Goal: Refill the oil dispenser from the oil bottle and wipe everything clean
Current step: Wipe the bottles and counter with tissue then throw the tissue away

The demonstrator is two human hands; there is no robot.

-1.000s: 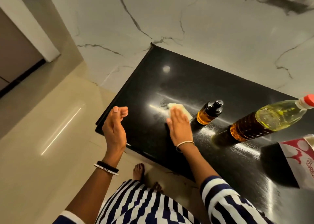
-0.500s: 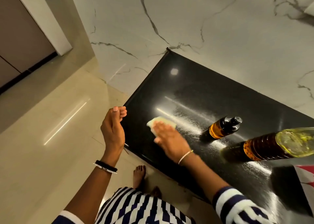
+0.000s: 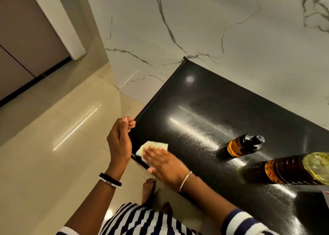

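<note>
A small amber oil dispenser (image 3: pixel 241 146) with a black pump top stands on the black countertop (image 3: pixel 204 113). To its right stands the large oil bottle (image 3: pixel 292 169), amber below and yellow-green above, cut off by the frame edge. My right hand (image 3: pixel 162 163) presses flat, fingers straight, on a pale yellow cloth (image 3: pixel 151 146) at the counter's front left edge. My left hand (image 3: pixel 120 140) hovers cupped just off that edge, beside the cloth, holding nothing.
A white marble wall (image 3: pixel 213 30) backs the counter. Beige floor tiles (image 3: pixel 44 145) lie to the left and below, with my bare feet (image 3: pixel 148 190) under the counter edge. A brown cabinet (image 3: pixel 21 47) stands far left.
My right hand has slid the cloth from near the dispenser leftward and toward me to the counter's front edge. My left hand has stayed cupped at the edge.
</note>
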